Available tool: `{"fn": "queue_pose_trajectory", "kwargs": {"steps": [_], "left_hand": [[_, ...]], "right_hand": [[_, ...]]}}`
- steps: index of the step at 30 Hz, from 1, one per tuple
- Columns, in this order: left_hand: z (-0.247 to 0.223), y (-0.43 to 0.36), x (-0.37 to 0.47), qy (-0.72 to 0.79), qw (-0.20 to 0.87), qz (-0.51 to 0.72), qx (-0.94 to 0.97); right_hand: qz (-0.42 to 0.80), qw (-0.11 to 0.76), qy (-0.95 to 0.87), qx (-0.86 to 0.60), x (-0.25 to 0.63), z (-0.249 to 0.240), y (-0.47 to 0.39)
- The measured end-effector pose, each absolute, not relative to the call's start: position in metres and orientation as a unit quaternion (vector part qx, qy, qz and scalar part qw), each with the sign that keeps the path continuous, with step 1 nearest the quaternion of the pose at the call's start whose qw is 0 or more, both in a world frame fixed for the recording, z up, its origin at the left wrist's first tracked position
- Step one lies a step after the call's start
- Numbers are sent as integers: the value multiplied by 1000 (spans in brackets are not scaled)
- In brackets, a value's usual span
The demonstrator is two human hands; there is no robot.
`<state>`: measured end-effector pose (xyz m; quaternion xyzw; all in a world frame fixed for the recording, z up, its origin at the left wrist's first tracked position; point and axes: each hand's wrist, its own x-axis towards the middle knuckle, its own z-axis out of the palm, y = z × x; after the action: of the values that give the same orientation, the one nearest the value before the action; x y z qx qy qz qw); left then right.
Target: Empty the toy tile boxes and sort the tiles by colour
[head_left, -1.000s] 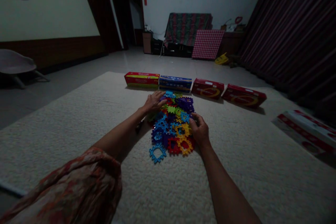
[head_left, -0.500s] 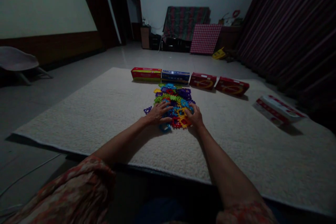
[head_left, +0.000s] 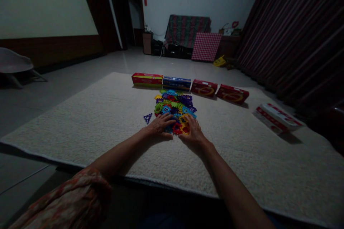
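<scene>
Cream, nubbly cloth (head_left: 113, 125) spreads wide here, its near edge running under both forearms, with open room left and right of the pile of plastic pieces (head_left: 174, 104). That bright heap sits mid-cloth, in front of the person, and both hands are on its near end! Left hand (head_left: 159, 126): fingers spread over the pieces, thumb standing apart from them. Right hand (head_left: 194, 132): curved about the near right corner, thumb and fingers apart, a yellow piece (head_left: 185, 128) between them. Out on its own, just left of the pile, lies a purple triangle (head_left: 148, 116).

Beyond, a row of boxes closes off the far side: a red-and-green box (head_left: 147, 80), a blue box (head_left: 176, 83) close behind the heap, then two dark red boxes (head_left: 204, 88). Well apart on the right, a white-and-red box (head_left: 278, 117) rests alone.

Dim light, this! Whatever lies under the palms is hidden, the pieces overlap too much to count, and the lettering on the boxes won't read. At left, a pale chair (head_left: 14, 61) is cut off by the view's edge.
</scene>
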<state>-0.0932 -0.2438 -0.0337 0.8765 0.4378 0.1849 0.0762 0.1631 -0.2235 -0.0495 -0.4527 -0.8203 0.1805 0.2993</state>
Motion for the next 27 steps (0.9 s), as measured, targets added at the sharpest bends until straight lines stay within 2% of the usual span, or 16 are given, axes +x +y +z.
{"fn": "queue_pose_trajectory", "kwargs": {"steps": [9,18,22,27], "left_hand": [[-42,-219,-79,420,-17,291,860],[-32,-194,-74,407,-97,280,864],[-16,-164,-76,443,-87,270,850],[12,-134,-77,511,6,191,838]], "right_hand": [[155,448,-776,-416,160,-59,-209],[213,526,-706,-424,151,-50,-184],[228,538,-693,-422,138,-41,-152],[226,527,-701,-423,132,-31,-112]]}}
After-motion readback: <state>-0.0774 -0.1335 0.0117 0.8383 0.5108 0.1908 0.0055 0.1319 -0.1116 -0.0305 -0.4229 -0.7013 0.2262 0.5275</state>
